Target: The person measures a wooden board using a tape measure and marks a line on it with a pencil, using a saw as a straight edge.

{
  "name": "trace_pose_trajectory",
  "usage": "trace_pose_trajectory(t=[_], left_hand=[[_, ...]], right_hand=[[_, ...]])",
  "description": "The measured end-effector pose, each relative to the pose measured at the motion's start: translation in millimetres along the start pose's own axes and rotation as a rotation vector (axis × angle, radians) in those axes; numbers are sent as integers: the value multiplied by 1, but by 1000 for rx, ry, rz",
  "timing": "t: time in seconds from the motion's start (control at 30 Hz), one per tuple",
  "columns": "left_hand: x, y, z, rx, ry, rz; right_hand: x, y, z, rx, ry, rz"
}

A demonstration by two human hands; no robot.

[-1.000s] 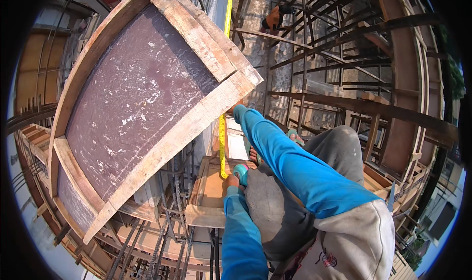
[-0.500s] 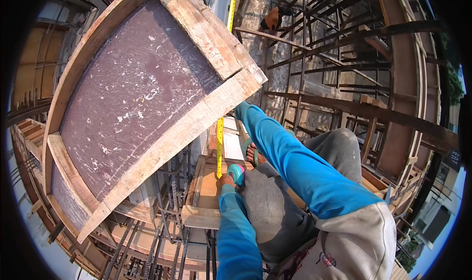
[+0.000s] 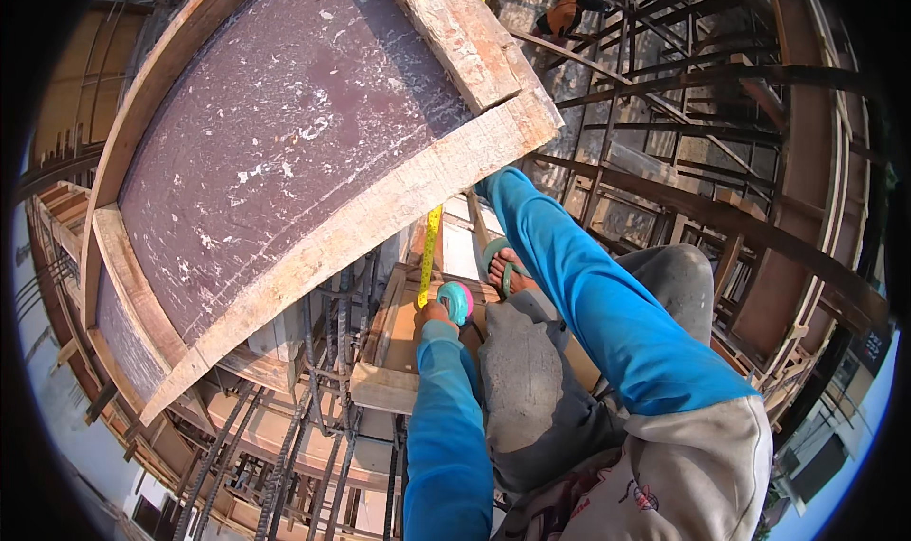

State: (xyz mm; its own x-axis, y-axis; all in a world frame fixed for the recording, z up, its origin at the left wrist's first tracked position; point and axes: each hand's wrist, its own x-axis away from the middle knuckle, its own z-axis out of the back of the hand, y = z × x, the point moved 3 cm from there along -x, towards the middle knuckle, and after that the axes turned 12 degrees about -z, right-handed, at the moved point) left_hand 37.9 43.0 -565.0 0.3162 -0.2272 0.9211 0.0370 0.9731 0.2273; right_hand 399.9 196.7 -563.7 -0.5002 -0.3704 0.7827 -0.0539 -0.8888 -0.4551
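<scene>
Trousers (image 3: 531, 380), grey and dusty, lie nearest, at 5 o'clock. Beyond them, at 7 o'clock near the centre, the left hand (image 3: 434, 317) is closed on a teal-and-pink tape measure (image 3: 455, 303), its yellow blade (image 3: 430, 251) running toward 12 o'clock beneath a wood-framed panel (image 3: 294, 133). The right hand is hidden behind that panel, so its grip cannot be told. Farthest, at 1 o'clock, a person (image 3: 562, 16) in orange.

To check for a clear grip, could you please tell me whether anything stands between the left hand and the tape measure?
Nothing visible does: the left hand holds the tape measure. Farther up the picture, the wood-framed panel hides part of the yellow blade.
</scene>
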Motion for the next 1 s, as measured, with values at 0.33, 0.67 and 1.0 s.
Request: trace_pose_trajectory(t=[0.33,0.67,1.0], left_hand=[[115,83,-39,71,161,214],[61,59,-41,104,79,176],[5,34,-29,322,66,259]], right_hand=[[1,-1,11,42,-11,-29],[-5,14,19,50,-8,-50],[-2,12,24,58,-11,-55]])
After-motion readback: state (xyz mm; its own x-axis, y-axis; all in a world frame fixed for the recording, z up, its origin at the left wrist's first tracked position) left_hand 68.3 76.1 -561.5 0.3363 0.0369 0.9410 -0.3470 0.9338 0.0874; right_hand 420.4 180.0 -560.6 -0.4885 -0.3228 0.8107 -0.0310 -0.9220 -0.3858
